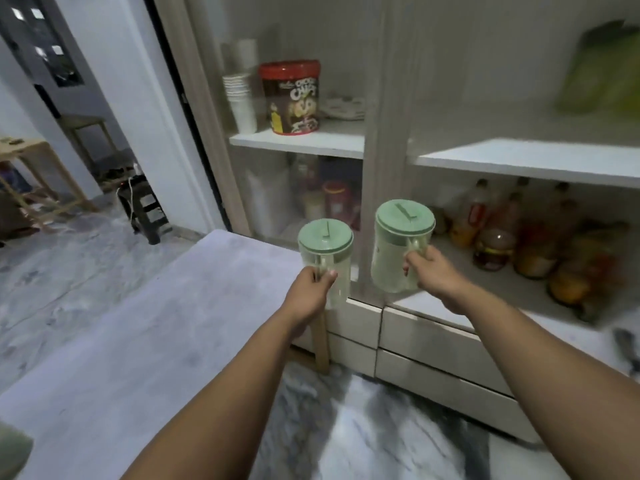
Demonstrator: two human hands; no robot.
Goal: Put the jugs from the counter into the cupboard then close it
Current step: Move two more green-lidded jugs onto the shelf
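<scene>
I hold two clear plastic jugs with pale green lids, one in each hand, in front of the cupboard. My left hand [313, 282] grips the handle of the left jug [327, 251], which hangs above the far end of the grey counter [145, 341]. My right hand [434, 271] grips the handle of the right jug [398, 247], a little higher and closer to the cupboard's lower shelf [502, 289]. The cupboard [377, 133] has a pale frame with a translucent panel over its left part; its right part looks uncovered.
On the upper shelf stand a red-lidded chocolate cereal tub [291, 97] and stacked white cups [240, 102]. Several bottles and jars [502, 233] crowd the lower shelf's right side. White drawers [433, 344] sit below. A wooden stool [38, 174] and a doorway lie at left.
</scene>
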